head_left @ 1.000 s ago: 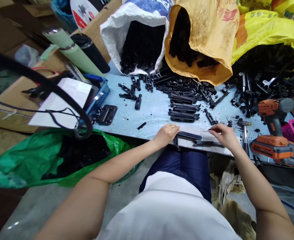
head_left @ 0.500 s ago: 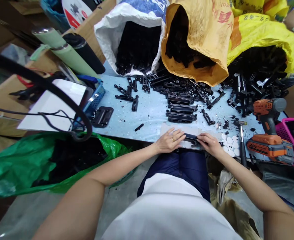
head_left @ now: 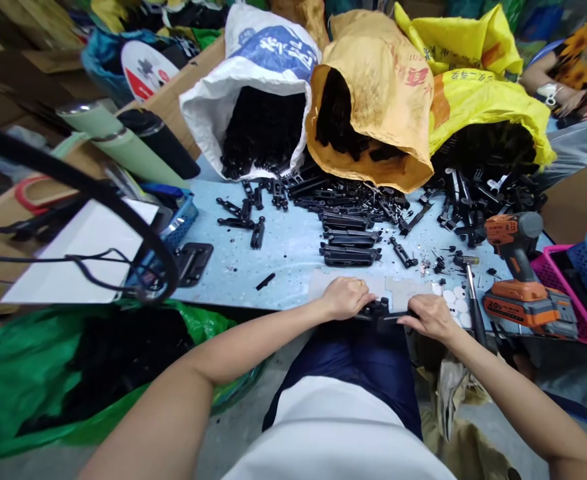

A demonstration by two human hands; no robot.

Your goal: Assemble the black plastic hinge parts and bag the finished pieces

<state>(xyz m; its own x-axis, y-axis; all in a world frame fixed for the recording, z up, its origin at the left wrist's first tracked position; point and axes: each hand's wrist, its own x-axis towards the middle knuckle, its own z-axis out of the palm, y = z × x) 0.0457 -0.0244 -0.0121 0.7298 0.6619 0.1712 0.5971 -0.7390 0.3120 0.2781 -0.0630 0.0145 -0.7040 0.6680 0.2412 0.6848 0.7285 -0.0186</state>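
My left hand (head_left: 346, 297) and my right hand (head_left: 429, 318) both grip a black plastic part (head_left: 384, 313) at the near edge of the light blue table (head_left: 283, 250), just above my lap. The fingers of each hand are curled round an end of the part. Its middle shows between them. Three stacked black parts (head_left: 349, 239) lie just beyond my hands.
Sacks, white (head_left: 253, 80), orange (head_left: 378, 100) and yellow (head_left: 483, 107), spill black parts across the back of the table. An orange cordless drill (head_left: 520, 273) and a hammer (head_left: 470, 293) lie right. Pink and blue baskets (head_left: 580, 280) stand far right. A green bag (head_left: 88, 360) sits below left. Another person's arm (head_left: 558, 93) shows top right.
My right hand came left from the table's right side and joined my left hand on the black part. Both hands then drew the part back to the table's near edge.
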